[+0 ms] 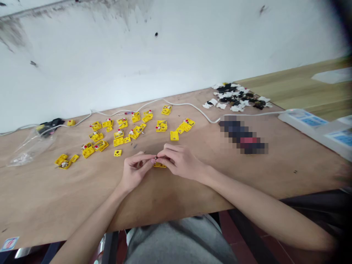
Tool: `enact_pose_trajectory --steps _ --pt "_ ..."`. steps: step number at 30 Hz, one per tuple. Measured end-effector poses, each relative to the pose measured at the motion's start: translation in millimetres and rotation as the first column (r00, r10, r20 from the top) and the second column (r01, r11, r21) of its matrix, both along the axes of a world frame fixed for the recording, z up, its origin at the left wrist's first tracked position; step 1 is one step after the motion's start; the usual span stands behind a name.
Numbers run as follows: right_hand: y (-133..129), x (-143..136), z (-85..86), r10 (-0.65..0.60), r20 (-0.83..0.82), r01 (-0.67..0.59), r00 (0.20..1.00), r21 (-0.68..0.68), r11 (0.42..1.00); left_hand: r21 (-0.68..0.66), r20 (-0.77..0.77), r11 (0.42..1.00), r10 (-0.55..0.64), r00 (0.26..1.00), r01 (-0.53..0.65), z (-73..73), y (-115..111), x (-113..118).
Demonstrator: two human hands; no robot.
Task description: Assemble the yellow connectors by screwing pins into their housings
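Note:
My left hand (137, 168) and my right hand (181, 161) meet over the middle of the wooden table (132, 205). Between their pinched fingertips is a tiny dark metallic part (156, 157), too small to name, which both hands touch. Just below the fingertips lies a yellow casing (160, 165), partly covered by my right hand. Several open yellow casings with white and red parts lie beyond and to the left, among them one casing (161, 126). A small yellow plate (118, 153) is near my left hand, and an empty yellow half (174, 135) lies beyond my right hand.
A white cable (189, 105) runs along the back to a power strip (308, 119) at the right. A pile of black and white pieces (236, 96) sits at the back right, near a blurred dark object (242, 135). A clear plastic bag (30, 148) lies far left.

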State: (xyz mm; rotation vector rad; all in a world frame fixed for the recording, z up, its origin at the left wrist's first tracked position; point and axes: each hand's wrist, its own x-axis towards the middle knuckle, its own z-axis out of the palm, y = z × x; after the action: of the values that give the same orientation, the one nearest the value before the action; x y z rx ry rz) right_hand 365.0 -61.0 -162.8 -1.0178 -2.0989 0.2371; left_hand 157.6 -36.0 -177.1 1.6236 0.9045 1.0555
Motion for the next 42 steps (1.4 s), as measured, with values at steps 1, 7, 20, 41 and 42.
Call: enact_pose_trajectory --steps 1,7,20,41,42 --pt "0 0 -1.0 -0.003 -0.006 0.003 1.0 0.02 1.0 -0.019 0.005 1.0 -0.007 1.0 0.007 0.9 0 0" --pt "1 -2 -7.3 0.002 -0.005 -0.002 1.0 0.007 1.0 -0.248 0.116 0.951 -0.158 0.981 0.183 0.3 3 -2" --pt "7 7 24.5 -0.021 -0.476 0.044 0.879 0.037 0.998 0.302 -0.641 0.94 0.077 0.763 0.159 -9.5 10 -32" --pt "19 -36 12.6 0.112 -0.291 -0.078 0.95 0.126 0.989 0.257 -0.663 0.944 0.016 0.748 0.207 -12.2 10 -38" --pt "19 -36 12.1 0.11 -0.296 -0.075 0.949 0.129 0.989 0.26 -0.665 0.944 0.021 0.747 0.204 -12.4 10 -37"
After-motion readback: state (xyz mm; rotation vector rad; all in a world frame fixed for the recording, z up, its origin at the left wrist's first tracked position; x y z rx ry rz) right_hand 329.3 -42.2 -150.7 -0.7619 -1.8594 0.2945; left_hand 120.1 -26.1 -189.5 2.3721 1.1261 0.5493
